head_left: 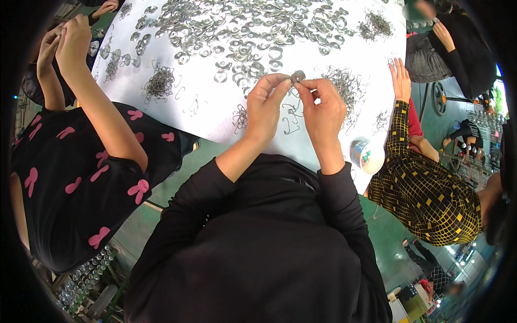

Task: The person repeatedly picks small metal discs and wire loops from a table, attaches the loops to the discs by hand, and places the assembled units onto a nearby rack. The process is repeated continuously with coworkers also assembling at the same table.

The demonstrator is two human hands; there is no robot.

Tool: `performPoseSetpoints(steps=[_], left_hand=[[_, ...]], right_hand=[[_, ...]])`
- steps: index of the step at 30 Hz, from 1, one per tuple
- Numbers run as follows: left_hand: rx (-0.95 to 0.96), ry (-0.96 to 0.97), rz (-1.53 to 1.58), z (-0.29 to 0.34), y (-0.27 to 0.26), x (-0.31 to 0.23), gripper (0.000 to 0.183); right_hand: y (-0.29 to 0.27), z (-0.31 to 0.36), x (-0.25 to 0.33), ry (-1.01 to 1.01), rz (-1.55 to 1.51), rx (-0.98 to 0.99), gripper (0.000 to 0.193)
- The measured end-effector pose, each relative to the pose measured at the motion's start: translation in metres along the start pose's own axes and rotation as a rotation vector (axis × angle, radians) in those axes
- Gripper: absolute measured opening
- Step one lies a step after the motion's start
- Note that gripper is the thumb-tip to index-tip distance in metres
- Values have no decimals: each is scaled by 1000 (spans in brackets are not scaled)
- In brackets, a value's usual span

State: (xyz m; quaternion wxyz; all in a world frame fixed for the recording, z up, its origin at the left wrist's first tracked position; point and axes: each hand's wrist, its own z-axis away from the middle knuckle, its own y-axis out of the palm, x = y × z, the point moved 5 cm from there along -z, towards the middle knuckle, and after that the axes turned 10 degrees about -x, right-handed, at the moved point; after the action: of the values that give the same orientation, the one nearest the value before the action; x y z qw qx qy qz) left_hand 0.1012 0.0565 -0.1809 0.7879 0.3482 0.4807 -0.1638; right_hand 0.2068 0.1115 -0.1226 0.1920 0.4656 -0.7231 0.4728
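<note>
Above the white tabletop (199,116), both my hands meet at a small round metal disc (298,76). Thumb and fingers of my left hand (265,105) pinch its left side. From the right, my right hand (324,110) closes on the same disc with thumb and forefinger. Whether a wire hook also sits between the fingertips is too small to tell. Just below lie a few loose wire hooks (291,126). A big pile of shiny metal discs (253,29) with centre holes spreads beyond my hands. Right of my right hand is a heap of wire hooks (347,91).
Another hook heap (159,83) lies to the left. A tub (367,155) with small coloured bits stands at the near right edge. A person in a pink-patterned black top (81,172) works at left; one in yellow-checked sleeves (425,183) rests a hand on the table at right.
</note>
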Motion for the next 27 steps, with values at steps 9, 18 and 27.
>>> performPoseSetpoints(steps=[9,18,27], left_hand=[[-11,114,34,-7,-8,-13,10],[-19,106,44,-11,-15,-16,9],[-22,58,-17,-26,-30,-2,12]], right_hand=[[23,19,-93,-159,294,610,15],[26,41,-108,-347,378,637,12],[33,4,-42,883,-825,500,14]])
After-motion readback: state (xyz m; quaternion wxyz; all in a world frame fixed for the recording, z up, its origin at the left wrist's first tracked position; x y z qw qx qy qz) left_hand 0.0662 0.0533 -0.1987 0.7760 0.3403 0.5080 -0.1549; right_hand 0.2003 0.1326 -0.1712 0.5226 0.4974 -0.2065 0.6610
